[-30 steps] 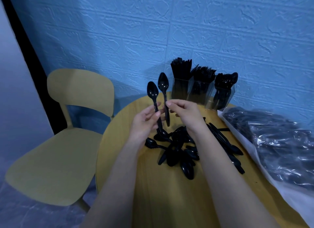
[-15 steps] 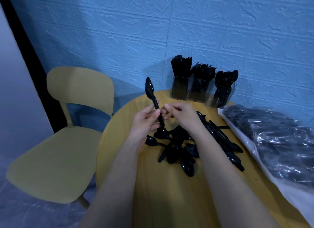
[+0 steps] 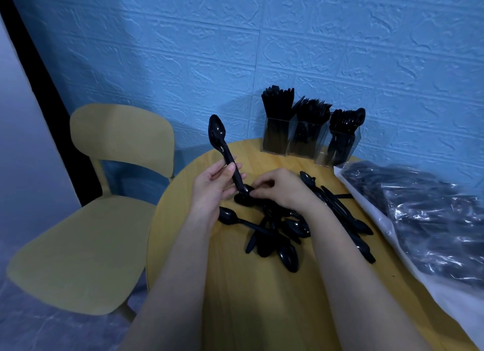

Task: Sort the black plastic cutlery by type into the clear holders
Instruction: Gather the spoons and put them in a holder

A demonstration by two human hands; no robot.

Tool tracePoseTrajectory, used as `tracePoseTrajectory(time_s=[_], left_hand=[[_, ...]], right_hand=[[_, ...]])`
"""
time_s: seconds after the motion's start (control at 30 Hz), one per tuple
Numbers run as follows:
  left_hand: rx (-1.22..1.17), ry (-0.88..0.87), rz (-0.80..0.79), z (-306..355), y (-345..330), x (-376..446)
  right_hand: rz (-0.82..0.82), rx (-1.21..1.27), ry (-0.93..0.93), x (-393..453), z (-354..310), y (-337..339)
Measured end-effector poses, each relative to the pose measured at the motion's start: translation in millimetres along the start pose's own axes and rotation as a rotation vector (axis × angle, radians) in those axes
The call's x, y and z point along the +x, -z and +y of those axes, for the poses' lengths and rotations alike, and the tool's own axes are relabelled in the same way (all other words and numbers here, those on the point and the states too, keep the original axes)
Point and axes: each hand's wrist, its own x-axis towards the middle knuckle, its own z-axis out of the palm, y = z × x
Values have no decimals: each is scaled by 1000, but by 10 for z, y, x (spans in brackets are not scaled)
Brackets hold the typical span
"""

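The left hand (image 3: 213, 184) grips a black spoon (image 3: 225, 151) by its handle, thumb across the shaft, bowl up and tilted toward the wall. The right hand (image 3: 281, 187) lies just beside it, fingers curled down at the near end of that handle and onto the top of the loose pile of cutlery (image 3: 277, 229); whether it pinches a piece there I cannot tell. The pile lies on the round wooden bench (image 3: 235, 298), directly under and in front of both hands, with more pieces trailing to the right. At the far edge of the bench stand three clear holders: knives (image 3: 277, 120), forks (image 3: 307, 130) and spoons (image 3: 340, 138). A clear plastic bag of cutlery (image 3: 424, 219) lies at the right. A yellow chair (image 3: 104, 193) stands to the left.
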Motion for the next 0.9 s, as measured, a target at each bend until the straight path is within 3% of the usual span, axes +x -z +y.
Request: tracePoseTrajectory(time_s=[0.23,0.43,0.73,0.9], left_hand=[[5,-7,-15,12,-27,-22],[75,-18,-77,5,-63,-41],[123,87,-344,5,-160,-110],[21,105,-448,57,-178,-142]], right_hand=[[295,348,-117,9,56,90],[550,624,15,-45,-13,223],[515,906,100,-37,-114,222],[631,704,121,3,-93,186]])
